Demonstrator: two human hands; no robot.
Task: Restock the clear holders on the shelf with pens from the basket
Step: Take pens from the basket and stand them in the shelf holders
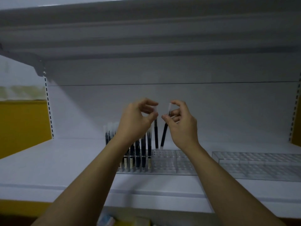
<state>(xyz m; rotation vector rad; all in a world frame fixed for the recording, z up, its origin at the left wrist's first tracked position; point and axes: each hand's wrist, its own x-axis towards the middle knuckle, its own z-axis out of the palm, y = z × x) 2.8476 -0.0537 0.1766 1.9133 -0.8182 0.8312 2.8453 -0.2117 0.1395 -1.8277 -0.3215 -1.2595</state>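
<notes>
My left hand [136, 118] pinches the top of a dark pen [156, 134] that hangs upright above the clear holder [169, 162]. My right hand [180, 121] pinches a second dark pen [164, 136] near its white cap; it tilts with its lower end toward the holder. Both pen tips hover just over the holder's empty holes. Several dark pens [138, 149] stand in the holder's left part, partly hidden behind my left wrist. The basket is out of view.
A second clear holder [254, 163] lies on the white shelf [65, 160] to the right, with no pens visible in it. Another shelf hangs overhead. Yellow panels flank the unit. Blurred packages show below the shelf edge at the bottom.
</notes>
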